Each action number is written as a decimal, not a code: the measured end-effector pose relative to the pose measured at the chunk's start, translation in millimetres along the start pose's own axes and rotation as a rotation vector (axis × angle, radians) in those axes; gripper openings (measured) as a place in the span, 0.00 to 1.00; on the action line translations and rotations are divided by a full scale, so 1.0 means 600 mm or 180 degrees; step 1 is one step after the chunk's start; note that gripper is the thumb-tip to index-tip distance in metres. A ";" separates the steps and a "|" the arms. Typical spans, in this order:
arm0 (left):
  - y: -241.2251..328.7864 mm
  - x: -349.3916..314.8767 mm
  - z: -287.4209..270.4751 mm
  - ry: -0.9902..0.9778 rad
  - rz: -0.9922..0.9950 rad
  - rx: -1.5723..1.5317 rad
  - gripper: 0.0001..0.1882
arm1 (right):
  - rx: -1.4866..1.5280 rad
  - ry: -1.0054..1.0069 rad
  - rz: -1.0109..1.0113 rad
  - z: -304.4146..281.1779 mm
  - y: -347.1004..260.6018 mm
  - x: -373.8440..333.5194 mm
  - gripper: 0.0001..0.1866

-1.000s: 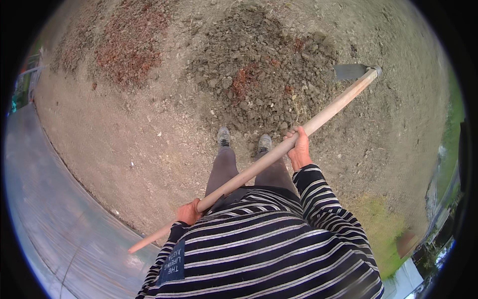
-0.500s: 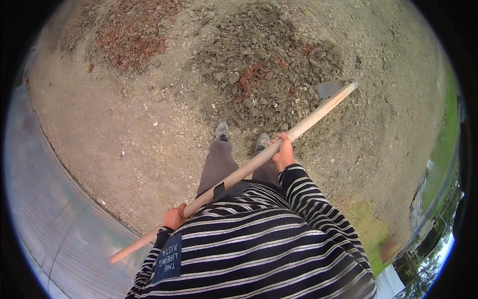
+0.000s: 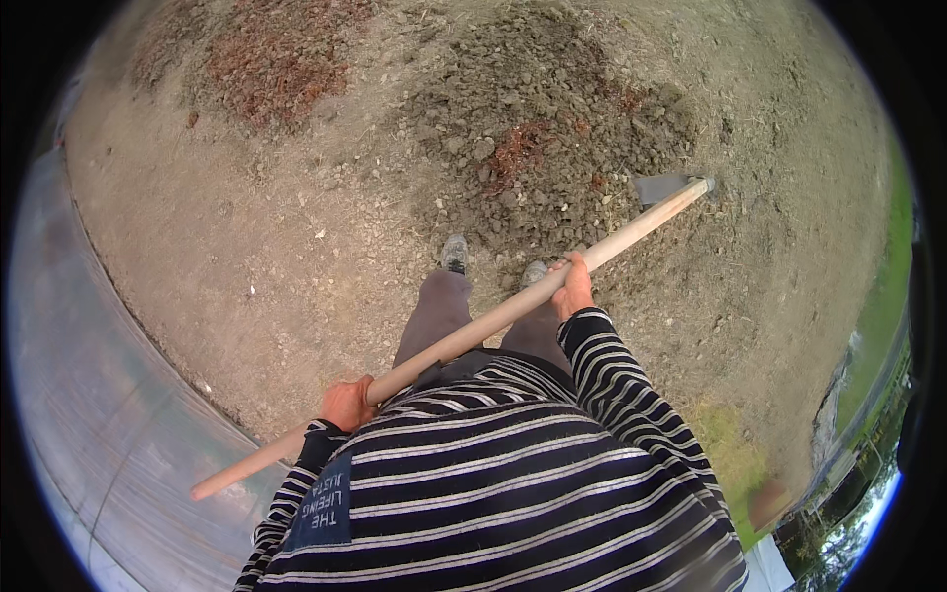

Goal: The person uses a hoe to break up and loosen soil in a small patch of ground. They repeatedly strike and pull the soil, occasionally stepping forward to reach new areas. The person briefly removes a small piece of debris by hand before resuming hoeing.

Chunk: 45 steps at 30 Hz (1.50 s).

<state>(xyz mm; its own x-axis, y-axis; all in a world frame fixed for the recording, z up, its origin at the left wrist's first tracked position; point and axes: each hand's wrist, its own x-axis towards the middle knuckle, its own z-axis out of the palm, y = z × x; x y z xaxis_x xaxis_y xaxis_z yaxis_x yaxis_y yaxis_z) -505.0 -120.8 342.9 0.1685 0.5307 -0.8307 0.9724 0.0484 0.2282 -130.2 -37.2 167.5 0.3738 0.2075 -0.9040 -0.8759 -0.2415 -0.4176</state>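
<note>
My right hand is clenched around the long wooden handle of a hoe, partway up, and my left hand grips the same handle nearer its free end, close to my striped shirt. The handle runs from near left to far right, ending in the grey metal blade, which rests at the right edge of a patch of loose, clumpy soil. My two shoes stand just near of that patch. A pale paved strip curves along the left.
</note>
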 end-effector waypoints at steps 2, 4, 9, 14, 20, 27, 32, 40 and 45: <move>-0.012 -0.031 0.004 -0.0036 -0.0275 0.0138 0.11 | 0.0001 -0.0145 0.0397 -0.018 0.032 0.002 0.07; -0.027 -0.043 0.008 -0.0042 -0.0241 0.0212 0.11 | 0.0001 -0.0108 0.0455 -0.031 0.048 -0.004 0.08; -0.047 0.014 0.017 0.0263 0.0061 0.0191 0.11 | 0.0303 -0.0614 0.0146 -0.022 -0.005 -0.045 0.07; -0.032 0.077 0.009 0.0298 0.0486 0.0006 0.11 | 0.0394 -0.0650 -0.0417 -0.002 -0.077 -0.053 0.07; -0.036 0.034 0.008 0.0167 0.0004 0.0138 0.11 | -0.0099 -0.0036 -0.0165 0.010 0.028 0.023 0.08; -0.050 -0.015 0.089 -0.0075 -0.0183 0.0162 0.13 | -0.0223 -0.0501 0.0367 -0.052 0.051 0.010 0.08; -0.038 0.024 0.090 -0.0062 0.0283 0.0121 0.15 | 0.0219 -0.0488 -0.0163 -0.089 -0.042 -0.051 0.07; 0.045 0.021 0.046 -0.0319 0.0339 0.0782 0.14 | 0.0099 0.0861 -0.0236 -0.212 -0.047 0.009 0.10; 0.109 -0.009 0.008 -0.0329 0.0668 0.1389 0.12 | -0.0807 0.1360 0.0366 -0.291 0.019 0.060 0.16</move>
<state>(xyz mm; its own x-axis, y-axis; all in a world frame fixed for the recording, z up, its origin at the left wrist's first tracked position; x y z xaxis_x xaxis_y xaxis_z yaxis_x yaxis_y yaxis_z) -441.5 -124.4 360.1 0.3614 0.4033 -0.8407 0.8890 -0.4210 0.1802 -73.7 -197.8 114.3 0.4171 -0.2272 -0.8800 -0.8370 -0.4733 -0.2745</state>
